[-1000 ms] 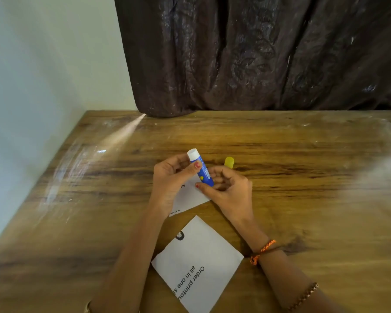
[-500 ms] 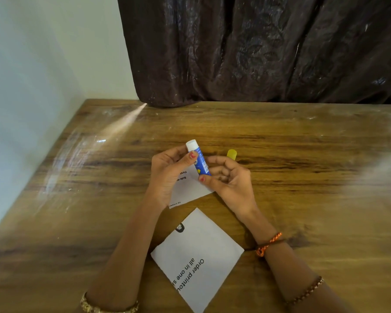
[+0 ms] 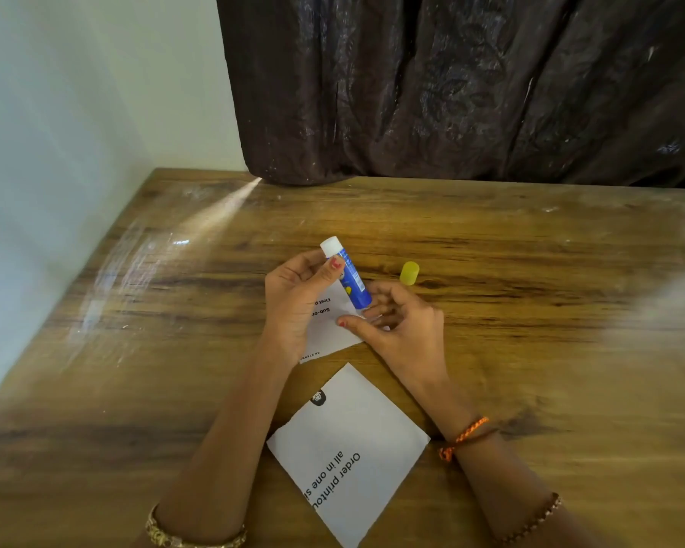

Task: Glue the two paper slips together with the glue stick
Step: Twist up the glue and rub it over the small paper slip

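Note:
My left hand (image 3: pixel 293 302) grips a blue glue stick (image 3: pixel 351 276) near its white upper end, thumb on the tube. The stick is uncapped and tilted, and its lower end meets a small white paper slip (image 3: pixel 333 334) lying partly under both hands. My right hand (image 3: pixel 404 334) rests beside that lower end with loosely curled fingers, its thumb tip on the slip and off the tube. A second, larger white slip (image 3: pixel 356 441) with printed text lies flat nearer me, between my forearms. The yellow cap (image 3: pixel 409 273) stands on the table just beyond my right hand.
Everything sits on a wooden table (image 3: pixel 530 310). A dark curtain (image 3: pixel 451 92) hangs along its far edge, and a pale wall (image 3: pixel 76 112) runs along its left side.
My right thumb and fingers have let go of the blue tube and dropped onto the small slip. My left hand keeps the stick, its lower end now down at the paper.

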